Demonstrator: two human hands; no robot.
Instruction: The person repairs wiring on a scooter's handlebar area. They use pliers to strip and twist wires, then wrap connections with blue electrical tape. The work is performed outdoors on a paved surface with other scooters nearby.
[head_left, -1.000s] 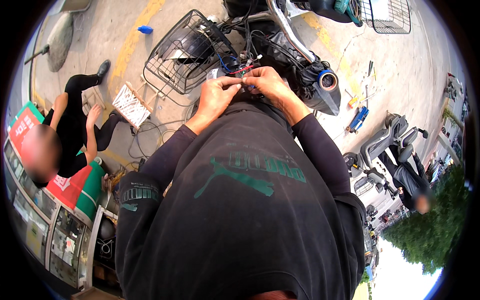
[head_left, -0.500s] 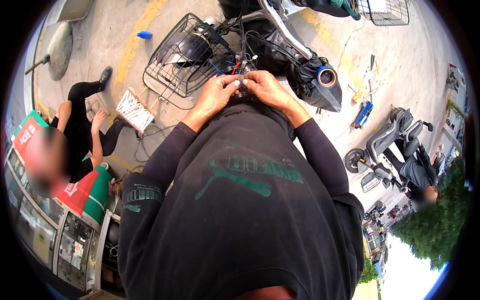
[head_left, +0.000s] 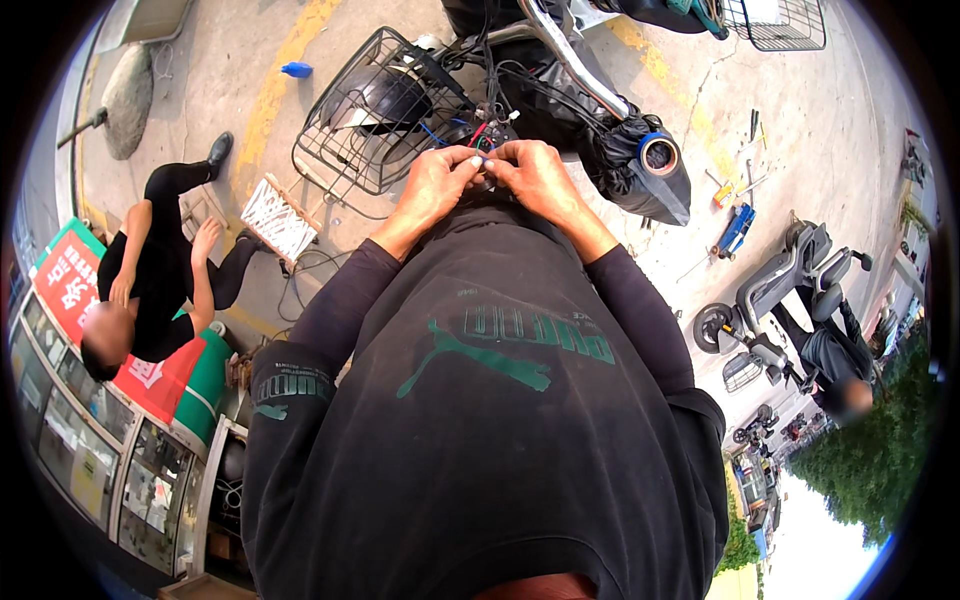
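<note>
At the front of a partly opened electric bike, my left hand (head_left: 438, 185) and my right hand (head_left: 540, 177) meet tip to tip. The thumb and forefinger of each are pinched together on thin wire, mostly covered by the fingertips. Just beyond them, loose coloured wires (head_left: 480, 132), red and green among them, come out of the bike's front. A blue wire (head_left: 436, 133) runs off to the left, beside a black wire basket (head_left: 345, 176). Inside this basket lies a dark, rounded helmet (head_left: 385, 100).
Right of my hands hangs a black bag (head_left: 610, 165) with a tape roll (head_left: 657, 154) on it. A blue floor jack (head_left: 735, 230) and hand tools lie farther right. A person (head_left: 165, 270) sits at left near a white-strapped stool (head_left: 280, 222); another is by a parked scooter (head_left: 780, 280).
The whole view has shifted slightly. My fingertips stay pinched together at the wires, with only a small change in finger position.
</note>
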